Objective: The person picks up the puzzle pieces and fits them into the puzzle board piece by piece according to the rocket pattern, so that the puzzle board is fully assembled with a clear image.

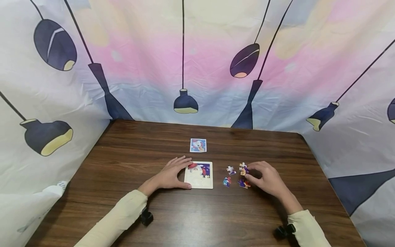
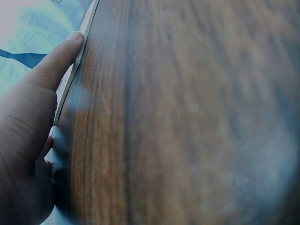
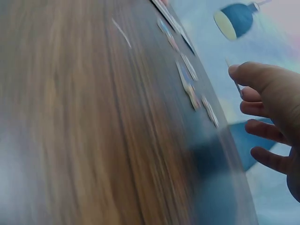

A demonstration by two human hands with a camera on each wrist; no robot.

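Soft, even light in the head view, pale sheen on the front of the counter, soft shadows beside the sleeves, left wrist view hazy, lower right corner darkened, right wrist view blurred, puzzle pieces smeared.

left sleeve: cut off below | loose pieces, right wrist view: blurred

The square puzzle board lies flat on the desk, its upper part showing a red-hatted white figure against deep purple, its lower part bare and pale. Off to the right lie 4 loose jigsaw pieces, near one another: 1 whitish, 1 blue and red, 1 purple and orange, 1 partly hidden. A 5th piece, raised off the desk, is pinched in the right hand.
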